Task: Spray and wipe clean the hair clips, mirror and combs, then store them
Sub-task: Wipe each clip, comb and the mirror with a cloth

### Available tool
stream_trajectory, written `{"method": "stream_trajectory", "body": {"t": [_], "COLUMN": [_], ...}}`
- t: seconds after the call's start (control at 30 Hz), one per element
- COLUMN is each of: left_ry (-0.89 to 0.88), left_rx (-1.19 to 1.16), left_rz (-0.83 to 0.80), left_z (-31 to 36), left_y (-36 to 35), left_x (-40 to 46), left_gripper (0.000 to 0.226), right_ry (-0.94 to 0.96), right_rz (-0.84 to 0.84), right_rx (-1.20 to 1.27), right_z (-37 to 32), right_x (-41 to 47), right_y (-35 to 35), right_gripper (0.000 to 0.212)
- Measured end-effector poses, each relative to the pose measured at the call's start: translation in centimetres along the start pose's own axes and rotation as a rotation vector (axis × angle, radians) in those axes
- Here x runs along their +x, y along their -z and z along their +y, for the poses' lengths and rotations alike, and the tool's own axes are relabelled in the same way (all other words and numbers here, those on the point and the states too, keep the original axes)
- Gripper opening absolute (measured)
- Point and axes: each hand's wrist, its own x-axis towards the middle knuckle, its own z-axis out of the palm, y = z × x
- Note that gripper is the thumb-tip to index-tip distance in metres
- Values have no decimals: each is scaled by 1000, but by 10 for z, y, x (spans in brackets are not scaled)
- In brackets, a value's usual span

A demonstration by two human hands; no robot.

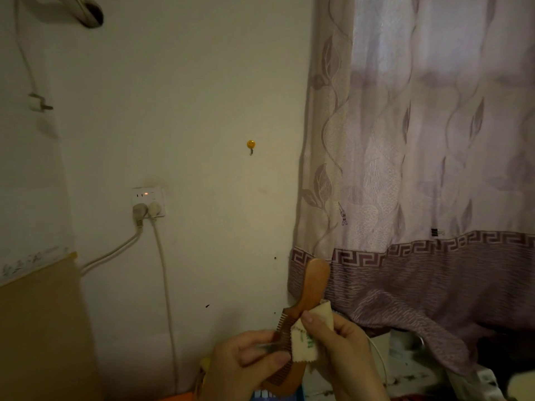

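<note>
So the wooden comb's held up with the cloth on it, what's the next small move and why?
Probably slide the cloth along the wooden comb toward the handle end. The right hand pinches the cloth around the comb's middle while the left hand steadies the toothed end, and the upper handle lies bare above the cloth.

left hand (246, 363): raised, fingers curled, pinching | right hand (341, 345): raised, thumb and fingers pinched
</note>
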Motion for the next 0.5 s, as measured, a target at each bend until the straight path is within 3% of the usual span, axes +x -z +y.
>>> {"method": "stream_trajectory", "body": {"t": [0.2,0.5], "left_ry": [26,-1], "left_rx": [-19,152], "left_rz": [-34,-217], "left_z": [-14,-7], "left_y": [1,16], "left_x": [1,-1], "left_gripper": [25,29], "right_ry": [-17,-42], "right_rz": [40,111], "right_rx": [102,124], "right_z": [3,-5], "right_x": [-1,3], "right_y": [-3,5], "right_gripper": [13,10]}}
